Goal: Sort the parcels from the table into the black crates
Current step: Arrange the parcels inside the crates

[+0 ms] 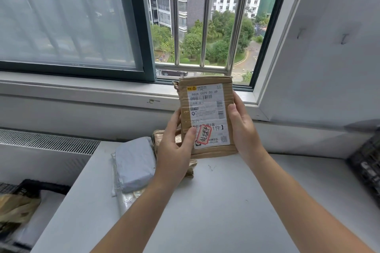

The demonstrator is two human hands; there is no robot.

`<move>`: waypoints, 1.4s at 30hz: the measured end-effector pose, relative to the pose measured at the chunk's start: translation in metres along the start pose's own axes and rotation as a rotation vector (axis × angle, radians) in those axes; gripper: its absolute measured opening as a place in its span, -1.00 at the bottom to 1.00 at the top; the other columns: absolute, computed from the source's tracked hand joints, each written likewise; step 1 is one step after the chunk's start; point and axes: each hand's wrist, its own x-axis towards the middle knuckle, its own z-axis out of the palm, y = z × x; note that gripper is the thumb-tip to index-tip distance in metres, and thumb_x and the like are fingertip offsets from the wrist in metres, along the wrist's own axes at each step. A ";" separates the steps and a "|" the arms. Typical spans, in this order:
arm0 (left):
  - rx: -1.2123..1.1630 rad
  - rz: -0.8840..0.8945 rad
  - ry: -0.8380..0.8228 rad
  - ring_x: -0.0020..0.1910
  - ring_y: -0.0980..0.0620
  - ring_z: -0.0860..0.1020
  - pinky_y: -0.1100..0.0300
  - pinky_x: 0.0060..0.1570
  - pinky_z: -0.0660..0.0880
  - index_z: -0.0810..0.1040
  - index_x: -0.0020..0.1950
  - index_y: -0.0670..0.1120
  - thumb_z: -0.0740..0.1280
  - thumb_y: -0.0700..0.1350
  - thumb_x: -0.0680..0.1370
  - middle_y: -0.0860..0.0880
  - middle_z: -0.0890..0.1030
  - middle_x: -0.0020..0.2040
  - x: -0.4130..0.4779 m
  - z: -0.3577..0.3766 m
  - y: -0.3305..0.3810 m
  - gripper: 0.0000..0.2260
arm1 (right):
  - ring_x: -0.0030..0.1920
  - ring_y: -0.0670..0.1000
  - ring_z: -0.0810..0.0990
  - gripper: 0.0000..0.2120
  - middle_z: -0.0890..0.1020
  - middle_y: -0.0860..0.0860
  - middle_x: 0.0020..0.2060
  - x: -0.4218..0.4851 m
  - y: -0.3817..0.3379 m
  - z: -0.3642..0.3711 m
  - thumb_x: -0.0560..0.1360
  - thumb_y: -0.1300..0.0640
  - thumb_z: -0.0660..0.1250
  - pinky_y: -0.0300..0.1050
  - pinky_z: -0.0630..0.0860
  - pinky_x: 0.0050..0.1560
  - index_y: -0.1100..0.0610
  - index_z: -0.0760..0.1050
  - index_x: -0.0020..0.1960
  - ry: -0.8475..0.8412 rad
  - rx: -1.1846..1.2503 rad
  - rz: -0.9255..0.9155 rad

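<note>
The cardboard parcel [206, 116] is a flat, creased brown packet held upright between the two grips, clear of the surface [216, 201] and in front of the window sill [102, 92]. Its face is turned to the camera. A white shipping label [205, 104] covers most of that face, with barcodes and printed lines, and a red-bordered sticker [204, 134] with handwritten characters sits at the label's lower left, just beside the left thumb.

The left grip [174, 150] clamps the parcel's lower left edge, with the thumb pressed on the front and the fingers curled round behind. The right grip [242, 129] clamps the right edge a little higher in the same way. Both bare forearms rise from the bottom of the frame and converge toward the parcel.

Just left of the left grip a grey plastic-wrapped parcel [134, 163] lies on the surface. A brown taped parcel [158, 137] lies under and behind that grip, mostly hidden. Well right of the right grip is a black crate [368, 162] — only its corner shows. Far below and left of the left grip a second black crate [37, 186] holds a brown packet [16, 207].
</note>
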 end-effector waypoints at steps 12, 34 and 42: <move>-0.021 0.067 0.074 0.24 0.18 0.53 0.34 -0.09 0.58 0.36 0.34 0.33 0.33 -0.09 0.61 0.22 0.54 0.25 -0.030 0.048 0.031 -0.59 | 0.27 0.08 0.56 -0.30 0.56 0.04 0.26 -0.021 -0.019 -0.049 0.46 0.02 0.38 0.17 0.61 0.13 -0.08 0.19 0.53 -0.093 -0.005 -0.099; -0.231 0.109 -0.113 0.18 0.25 0.55 0.40 -0.08 0.55 0.41 0.29 0.31 0.35 -0.19 0.60 0.32 0.57 0.17 -0.058 -0.017 0.052 -0.57 | 0.18 0.02 0.63 -0.33 0.57 0.08 0.24 -0.089 -0.058 -0.001 0.44 0.09 0.40 -0.10 0.63 -0.04 -0.26 0.22 0.44 0.065 -0.109 -0.160; -0.297 0.085 -0.194 0.20 0.20 0.55 0.36 -0.04 0.55 0.42 0.26 0.36 0.34 -0.22 0.61 0.27 0.57 0.19 -0.083 -0.037 0.044 -0.53 | 0.20 0.07 0.62 -0.32 0.56 0.06 0.25 -0.128 -0.053 0.010 0.41 -0.02 0.43 0.02 0.64 0.00 -0.26 0.24 0.45 0.144 -0.173 -0.128</move>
